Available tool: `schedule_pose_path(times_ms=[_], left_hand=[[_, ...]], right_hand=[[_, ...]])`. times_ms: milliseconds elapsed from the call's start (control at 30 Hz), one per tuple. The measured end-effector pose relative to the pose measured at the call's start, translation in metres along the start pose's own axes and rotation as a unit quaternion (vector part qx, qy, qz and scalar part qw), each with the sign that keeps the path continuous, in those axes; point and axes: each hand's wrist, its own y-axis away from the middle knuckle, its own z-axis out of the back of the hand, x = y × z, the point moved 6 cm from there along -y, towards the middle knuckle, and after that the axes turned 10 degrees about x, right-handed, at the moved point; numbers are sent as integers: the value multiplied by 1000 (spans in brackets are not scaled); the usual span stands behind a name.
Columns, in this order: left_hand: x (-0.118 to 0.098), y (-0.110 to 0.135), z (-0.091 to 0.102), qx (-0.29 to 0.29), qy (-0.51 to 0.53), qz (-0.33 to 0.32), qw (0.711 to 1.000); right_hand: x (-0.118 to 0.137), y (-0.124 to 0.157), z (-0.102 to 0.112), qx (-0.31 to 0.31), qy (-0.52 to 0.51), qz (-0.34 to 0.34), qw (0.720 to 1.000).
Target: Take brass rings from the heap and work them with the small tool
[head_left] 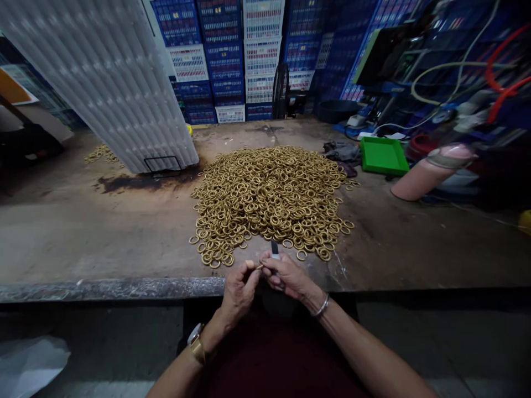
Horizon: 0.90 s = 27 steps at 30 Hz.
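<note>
A large heap of brass-coloured rings (269,193) is spread over the worktable. At the table's front edge, just below the heap, my left hand (238,290) pinches one brass ring (259,267) between thumb and fingers. My right hand (288,276) is beside it, its fingertips meeting the ring. A flat tool (274,250) with a dark tip and a light grey part sticks up from the right fist; its lower part is hidden, so its kind is unclear. Several loose rings lie close above both hands.
Stacked clear corrugated trays (120,94) lean at the left, with more rings behind. A green tray (384,155), dark cloth (342,152) and pink cylinder (431,172) are at the right. Blue and white crates (226,61) line the back.
</note>
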Motion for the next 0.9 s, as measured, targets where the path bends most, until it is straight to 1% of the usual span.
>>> schedule_pose_path(times_ms=[133, 267, 333, 467, 533, 600, 633, 667, 733, 800, 833, 900], left_hand=[[3, 1, -4, 15, 86, 57, 995], [7, 2, -11, 60, 150, 128, 978], [9, 3, -14, 74, 180, 140, 971], [14, 7, -17, 79, 267, 150, 949], [14, 8, -18, 77, 308, 146, 937], [13, 8, -19, 70, 330, 141, 931], [12, 8, -18, 66, 334, 138, 930], [12, 7, -18, 61, 334, 136, 931], [11, 6, -17, 53, 325, 134, 935], [11, 5, -16, 45, 311, 131, 940], [11, 5, -16, 42, 303, 129, 943], [12, 4, -15, 37, 288, 126, 948]], right_hand=[[-2, 1, 4, -62, 90, 11, 994], [-3, 1, 6, -87, 141, 29, 986], [-4, 1, 7, -89, 157, 34, 983], [-6, -1, 11, -89, 170, 27, 981], [-4, 0, 16, -119, 188, 34, 974], [2, 2, 21, -161, 255, 64, 951], [6, 4, 21, -172, 305, 85, 933], [9, 6, 19, -169, 360, 106, 911], [12, 8, 8, -127, 466, 137, 865], [10, 9, -1, -84, 546, 144, 821], [8, 10, -3, -74, 574, 142, 803], [5, 10, -5, -71, 606, 137, 780]])
